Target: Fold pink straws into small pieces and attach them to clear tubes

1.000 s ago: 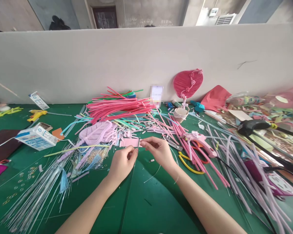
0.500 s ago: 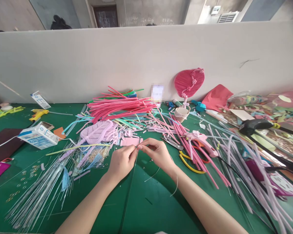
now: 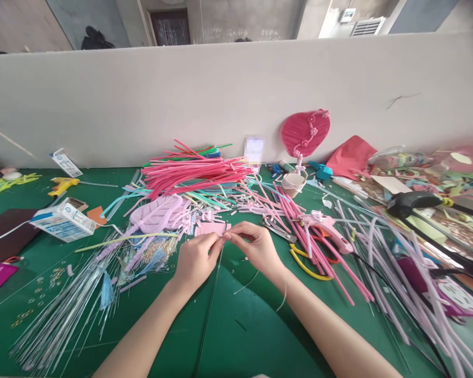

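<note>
My left hand (image 3: 196, 261) and my right hand (image 3: 256, 249) meet over the middle of the table, thumbs and forefingers pinched together tip to tip. Whatever lies between these fingertips is too small and hidden to name. A thin pale strand (image 3: 247, 282) trails below my right hand, and a loose length also hangs beside that wrist; where it is gripped cannot be seen. Just behind the fingertips lies a pink rectangular piece (image 3: 208, 229). A lilac leaf-shaped piece made of fuzzy stems (image 3: 155, 212) lies beyond my left hand.
Red and pink pipe cleaners (image 3: 197, 173) are heaped at the back. Silvery wires (image 3: 63, 310) spread at left. To the right lie yellow-handled pliers (image 3: 309, 268), a pink glue gun (image 3: 331, 233) and lilac stems (image 3: 378, 262). A red fan (image 3: 305, 134) stands in a small pot (image 3: 294, 184).
Both hands stay pinched together in nearly the same place, the fingers shifting only slightly. The objects on the table have not moved.
</note>
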A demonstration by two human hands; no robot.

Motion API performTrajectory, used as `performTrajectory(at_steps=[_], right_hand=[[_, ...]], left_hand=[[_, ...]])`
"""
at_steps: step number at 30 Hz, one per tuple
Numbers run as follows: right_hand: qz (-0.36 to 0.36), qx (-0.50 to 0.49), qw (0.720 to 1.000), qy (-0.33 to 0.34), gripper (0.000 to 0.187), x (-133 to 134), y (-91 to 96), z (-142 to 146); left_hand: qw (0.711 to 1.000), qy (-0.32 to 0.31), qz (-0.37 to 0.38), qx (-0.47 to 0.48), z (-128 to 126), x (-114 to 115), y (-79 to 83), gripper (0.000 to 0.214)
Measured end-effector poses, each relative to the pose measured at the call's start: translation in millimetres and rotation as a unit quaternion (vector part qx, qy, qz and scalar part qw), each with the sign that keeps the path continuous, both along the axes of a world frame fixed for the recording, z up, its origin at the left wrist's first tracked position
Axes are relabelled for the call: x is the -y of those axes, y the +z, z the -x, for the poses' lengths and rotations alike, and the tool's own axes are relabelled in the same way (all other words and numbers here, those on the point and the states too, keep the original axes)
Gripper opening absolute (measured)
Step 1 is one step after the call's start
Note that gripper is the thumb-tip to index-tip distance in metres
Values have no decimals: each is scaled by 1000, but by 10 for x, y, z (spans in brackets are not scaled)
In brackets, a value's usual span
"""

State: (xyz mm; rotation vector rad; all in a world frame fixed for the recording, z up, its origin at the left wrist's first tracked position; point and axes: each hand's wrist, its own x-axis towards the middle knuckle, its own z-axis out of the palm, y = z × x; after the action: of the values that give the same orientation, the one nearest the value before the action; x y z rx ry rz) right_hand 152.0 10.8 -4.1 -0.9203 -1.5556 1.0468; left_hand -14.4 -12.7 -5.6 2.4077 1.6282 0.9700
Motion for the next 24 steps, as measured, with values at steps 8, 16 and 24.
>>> performTrajectory(at_steps=[8, 16, 24], right_hand=[[16, -15, 999, -24, 22, -10, 8, -17], [21, -23, 999, 14, 20, 21, 45, 14], [-5, -6, 1000, 13, 21, 16, 36, -13]], left_hand=[[1000, -16, 4, 6, 0, 9, 11, 33], [995, -29, 51, 76, 10, 4, 61, 34], [997, -25, 14, 68, 10, 6, 20, 25]])
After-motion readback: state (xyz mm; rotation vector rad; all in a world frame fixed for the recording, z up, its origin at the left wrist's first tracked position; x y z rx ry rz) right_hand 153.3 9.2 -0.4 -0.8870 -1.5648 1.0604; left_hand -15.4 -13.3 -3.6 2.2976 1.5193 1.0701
